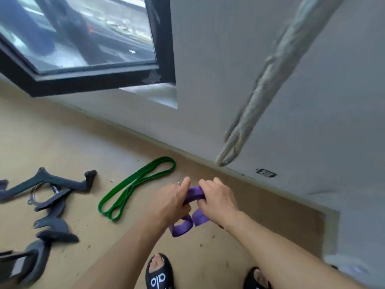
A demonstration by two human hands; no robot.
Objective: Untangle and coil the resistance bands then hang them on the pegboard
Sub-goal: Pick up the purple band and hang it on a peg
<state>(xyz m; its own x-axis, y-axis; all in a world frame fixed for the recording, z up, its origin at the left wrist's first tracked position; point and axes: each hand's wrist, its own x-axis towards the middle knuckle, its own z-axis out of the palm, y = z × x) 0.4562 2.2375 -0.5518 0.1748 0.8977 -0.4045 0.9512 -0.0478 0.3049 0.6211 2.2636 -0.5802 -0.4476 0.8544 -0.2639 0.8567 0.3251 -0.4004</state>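
Both my hands are up in front of me, above the floor [62, 142], working one purple band [194, 193]. My left hand [169, 202] is clenched around it, thumb side up, a ring on one finger. My right hand [217, 200] is clenched on it too, knuckles up, just beside the left, the two hands almost touching. A short bunched stretch of purple shows between the fists at the top. Below the hands, two purple loops hang down: one under the left palm, one under the right palm. The loops sit side by side, close, can't tell if they touch.

Green band [135, 187] lies flat on the floor, left of my left hand and apart from it, not held. It's folded into a long doubled loop, running diagonally from the near left up toward the wall [229, 59] base.

Farther left on the floor: dark plastic handle pieces [54, 205] scattered, with a metal ring among them.

Wall outlet [266, 173] low on the wall, up right of my hands. Black-framed window [83, 38] at upper left. My sandals [159, 274] at the bottom edge.
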